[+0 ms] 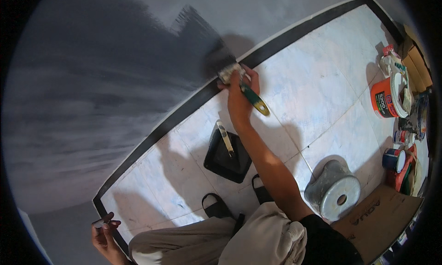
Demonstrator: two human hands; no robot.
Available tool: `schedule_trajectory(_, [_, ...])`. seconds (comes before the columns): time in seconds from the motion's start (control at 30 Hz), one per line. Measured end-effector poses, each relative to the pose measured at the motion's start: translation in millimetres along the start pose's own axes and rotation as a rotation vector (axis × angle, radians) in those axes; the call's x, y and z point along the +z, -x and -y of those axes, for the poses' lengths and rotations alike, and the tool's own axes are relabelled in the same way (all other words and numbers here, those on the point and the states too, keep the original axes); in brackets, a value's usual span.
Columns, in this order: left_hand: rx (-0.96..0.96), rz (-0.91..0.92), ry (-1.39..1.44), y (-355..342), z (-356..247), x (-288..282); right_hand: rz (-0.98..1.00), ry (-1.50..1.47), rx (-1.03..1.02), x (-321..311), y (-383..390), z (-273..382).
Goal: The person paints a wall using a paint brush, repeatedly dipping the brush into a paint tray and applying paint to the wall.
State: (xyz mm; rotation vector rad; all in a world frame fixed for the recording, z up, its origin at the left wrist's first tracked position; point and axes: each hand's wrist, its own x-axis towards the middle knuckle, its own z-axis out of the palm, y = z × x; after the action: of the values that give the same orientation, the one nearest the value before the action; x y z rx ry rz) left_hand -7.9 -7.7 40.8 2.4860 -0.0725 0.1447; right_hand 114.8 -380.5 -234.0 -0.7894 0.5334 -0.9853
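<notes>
Dark grey coats the wall (92,72) at upper left; at upper centre the right hand (241,80) pinches the brush (252,98), apparently edging along the skirting (184,112), so the next stroke needs steadiness. Lower left, the left hand (106,235) curls, contents unclear.

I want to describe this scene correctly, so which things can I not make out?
All in the head view:
Green-handled flat paintbrush: middle part hidden by the right hand.
Left hand: whether it pinches something is too small and dim.
Grey painted wall: left side cut off by fisheye rim.

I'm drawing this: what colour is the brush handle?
The handle is green with a yellow end; see the head view.
</notes>
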Motion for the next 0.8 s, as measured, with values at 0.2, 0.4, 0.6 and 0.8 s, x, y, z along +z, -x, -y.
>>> schedule_trajectory(0.2, [0.083, -0.007, 0.061, -5.7, 5.1, 19.2, 0.087, 0.029, -0.148, 79.4, -33.7, 55.7])
schedule_trajectory(0.4, [0.098, 0.062, 0.134, -12.9, 6.7, 23.1, 0.318, -0.217, -0.514, 137.0, -32.7, 145.1])
schedule_trajectory(0.6, [0.107, 0.079, 0.209, -18.9, 12.1, 21.5, 0.074, 0.169, -0.231, 52.4, -31.1, 16.9])
schedule_trajectory(0.8, [0.100, 0.064, 0.220, -10.4, -1.4, 26.7, 0.040, 0.149, -0.100, 45.5, -24.0, 29.0])
